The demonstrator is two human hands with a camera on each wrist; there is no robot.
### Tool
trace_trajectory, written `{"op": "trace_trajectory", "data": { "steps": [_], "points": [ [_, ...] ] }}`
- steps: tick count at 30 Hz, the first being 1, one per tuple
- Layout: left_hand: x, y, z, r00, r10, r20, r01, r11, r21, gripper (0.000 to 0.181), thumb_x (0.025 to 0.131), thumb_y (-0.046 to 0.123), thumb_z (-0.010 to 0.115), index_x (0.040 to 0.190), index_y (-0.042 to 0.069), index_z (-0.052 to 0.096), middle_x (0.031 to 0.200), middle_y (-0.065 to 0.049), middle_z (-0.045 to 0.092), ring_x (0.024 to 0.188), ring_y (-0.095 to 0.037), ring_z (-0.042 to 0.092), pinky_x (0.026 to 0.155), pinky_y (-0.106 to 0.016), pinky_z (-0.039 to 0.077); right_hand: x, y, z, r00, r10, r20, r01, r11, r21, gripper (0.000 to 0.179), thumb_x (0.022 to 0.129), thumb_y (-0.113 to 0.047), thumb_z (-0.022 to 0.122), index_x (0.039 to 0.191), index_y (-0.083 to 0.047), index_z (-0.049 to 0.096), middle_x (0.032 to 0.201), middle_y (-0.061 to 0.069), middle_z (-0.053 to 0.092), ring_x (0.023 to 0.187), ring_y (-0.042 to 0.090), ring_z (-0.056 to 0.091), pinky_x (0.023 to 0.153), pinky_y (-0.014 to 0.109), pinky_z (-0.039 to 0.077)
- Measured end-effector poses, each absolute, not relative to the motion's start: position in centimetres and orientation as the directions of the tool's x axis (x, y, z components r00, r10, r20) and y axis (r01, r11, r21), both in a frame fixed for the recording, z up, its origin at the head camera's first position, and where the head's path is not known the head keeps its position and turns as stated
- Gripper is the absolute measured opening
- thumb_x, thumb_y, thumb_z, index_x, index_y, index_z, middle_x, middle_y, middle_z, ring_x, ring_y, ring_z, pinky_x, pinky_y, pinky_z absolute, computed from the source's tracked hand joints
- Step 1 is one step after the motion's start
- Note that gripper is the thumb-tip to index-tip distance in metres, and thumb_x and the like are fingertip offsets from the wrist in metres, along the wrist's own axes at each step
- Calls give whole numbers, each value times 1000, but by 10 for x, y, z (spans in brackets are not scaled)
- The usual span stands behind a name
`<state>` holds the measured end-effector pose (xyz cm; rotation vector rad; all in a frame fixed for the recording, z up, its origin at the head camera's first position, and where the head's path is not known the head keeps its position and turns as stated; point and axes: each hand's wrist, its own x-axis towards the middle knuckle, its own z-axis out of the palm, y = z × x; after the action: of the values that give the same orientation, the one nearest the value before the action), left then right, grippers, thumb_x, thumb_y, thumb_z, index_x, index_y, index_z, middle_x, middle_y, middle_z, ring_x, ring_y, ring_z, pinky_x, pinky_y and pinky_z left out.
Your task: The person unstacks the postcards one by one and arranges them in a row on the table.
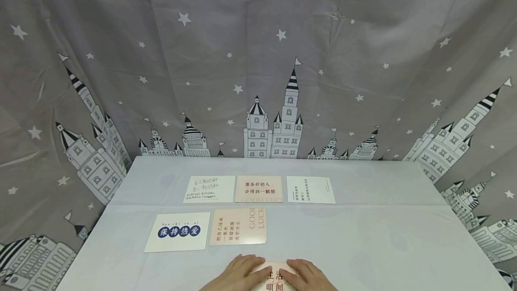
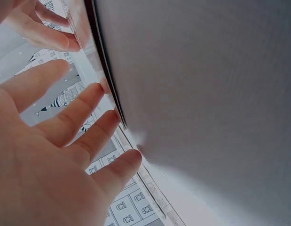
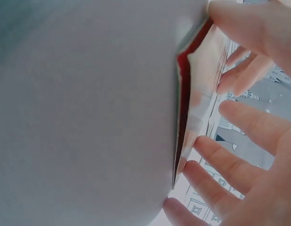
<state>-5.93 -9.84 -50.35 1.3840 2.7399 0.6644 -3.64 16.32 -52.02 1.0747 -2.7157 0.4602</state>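
Observation:
At the near edge of the table in the head view, a pale pink card [image 1: 275,284] with red characters lies between both hands. My left hand [image 1: 238,275] rests on its left side and my right hand [image 1: 308,275] on its right, thumbs on the printed face. The left wrist view shows the fingers [image 2: 84,110] spread and fairly straight, their tips along the card's dark edge. From the right wrist, a dark red edge [image 3: 184,103] shows on the piece, and the right fingers [image 3: 230,162] reach to it. The near part of the card is cut off by the frame.
Beyond the hands lie a white card with blue circles [image 1: 179,232] and a pink card [image 1: 238,227]. Farther back stand in a row a handwritten card [image 1: 209,189], a pink card [image 1: 259,189] and a white card [image 1: 311,190]. A grey castle-print curtain [image 1: 258,35] hangs behind.

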Motion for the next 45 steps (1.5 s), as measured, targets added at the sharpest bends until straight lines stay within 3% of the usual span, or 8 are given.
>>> {"op": "trace_trajectory", "data": {
  "steps": [3,10,18,25,38,45],
  "points": [
    [-59,-98,-504,-608,767,206,774,515,368,64,93,59,45,140,15,50,133,-6,48,122,-25,46,99,-55,40,-36,163,-521,-726,-617,302,-685,688,-240,62,85,-64,55,127,-18,61,125,4,55,112,21,55,84,41,53],
    [-60,-97,-505,-606,770,202,769,501,397,63,94,57,46,142,17,48,134,-7,47,121,-23,45,94,-40,47,-36,164,-522,-732,-603,317,-679,679,-278,61,85,-62,58,128,-19,61,124,3,55,109,19,56,82,38,54],
    [-62,-97,-500,-584,786,204,781,476,404,65,94,56,46,142,13,47,137,-9,47,123,-25,45,94,-39,48,-34,164,-517,-740,-610,284,-672,692,-263,63,86,-63,54,129,-18,59,129,8,53,112,21,55,83,40,54],
    [-63,-96,-494,-614,769,178,747,493,446,67,92,58,47,143,14,46,140,-9,46,126,-34,45,97,-50,45,-37,168,-511,-753,-609,249,-658,693,-294,67,86,-64,54,131,-15,57,132,9,53,116,30,54,84,46,53],
    [-68,-93,-489,-588,777,225,775,461,433,70,91,58,50,142,10,47,139,-12,46,127,-27,45,97,-42,46,-43,173,-506,-747,-608,268,-664,692,-283,72,84,-65,55,132,-12,57,134,9,51,118,26,51,88,43,52],
    [-72,-90,-487,-563,776,285,815,464,348,72,89,61,51,141,11,47,140,-11,47,127,-28,45,99,-41,44,-49,178,-503,-727,-627,280,-685,684,-251,73,84,-65,56,132,-9,57,133,10,52,117,27,51,88,42,51]
  ]
}}
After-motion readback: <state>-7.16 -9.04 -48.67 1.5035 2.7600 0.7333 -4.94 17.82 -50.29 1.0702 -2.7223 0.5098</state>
